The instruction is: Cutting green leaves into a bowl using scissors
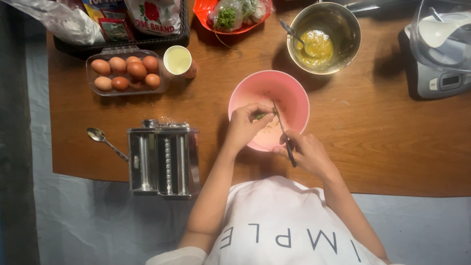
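— Knife (pixel 284 135) first: where is it, and which way does it run?

— It lies over the near side of the pink bowl (pixel 289 93), slanting. Its long axis goes from the tip, up and slightly left near the bowl's middle, down to the dark handle at the lower right, past the rim. The right hand (pixel 306 152) has its fingers curled tight around that handle.

— And the other hand?

— The left hand (pixel 245 125) reaches over the bowl's left rim, fingertips pinched together on a small green piece (pixel 260 116). That piece points roughly sideways toward the blade, touching or almost touching it; I can't tell which. What kind of vegetable it is, I can't tell either.

— Anything inside the bowl?

— A scatter of pale bits below the blade, too small to count.

— Counts for everything else, then.

— Two bowls: the pink one and a metal bowl (pixel 343 24) behind it holding yellow beaten mix and one utensil. Two spoons in all, counting the one (pixel 103 140) lying left of the pasta roller (pixel 164 159). One clear tray of brown eggs (pixel 126 73), eight that I can see. One cup (pixel 179 61) just beside the tray. One red dish (pixel 203 12) of greens at the far edge, one grey appliance (pixel 436 54) at the right, all on one wooden table (pixel 382 142).
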